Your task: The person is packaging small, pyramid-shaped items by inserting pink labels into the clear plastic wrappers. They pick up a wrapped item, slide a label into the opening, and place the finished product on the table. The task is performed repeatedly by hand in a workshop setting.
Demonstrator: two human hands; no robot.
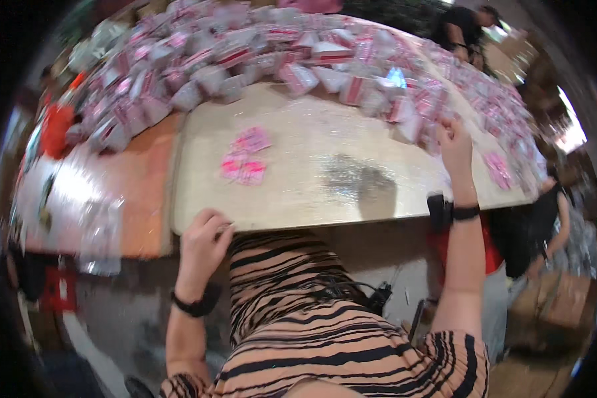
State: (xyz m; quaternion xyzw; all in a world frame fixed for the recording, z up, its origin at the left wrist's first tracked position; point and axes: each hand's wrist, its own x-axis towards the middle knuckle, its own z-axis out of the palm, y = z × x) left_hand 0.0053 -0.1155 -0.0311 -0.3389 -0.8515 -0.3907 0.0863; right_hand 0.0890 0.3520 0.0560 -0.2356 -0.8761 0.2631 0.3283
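My left hand (207, 240) is at the front left edge of the cream table board (292, 199), its fingers curled in and close together. Whatever may be between them is too small to make out. Farther out, my right hand (456, 147) is raised by the right end of a big heap of wrapped packets (298, 78), white with pink and red. Its fingers are bent and drawn together, slightly blurred, and any thing in them cannot be told apart from the packets behind. Two small groups of pink packets (244, 169) lie on the board's left part.
An orange surface (146, 199) under clear plastic adjoins the board on the left, with an orange-red item (56, 129) behind. More pink packets (497, 169) lie far right. One person (467, 36) stands at the back right, another (554, 222) at the right. Cardboard boxes (557, 302) stand below.
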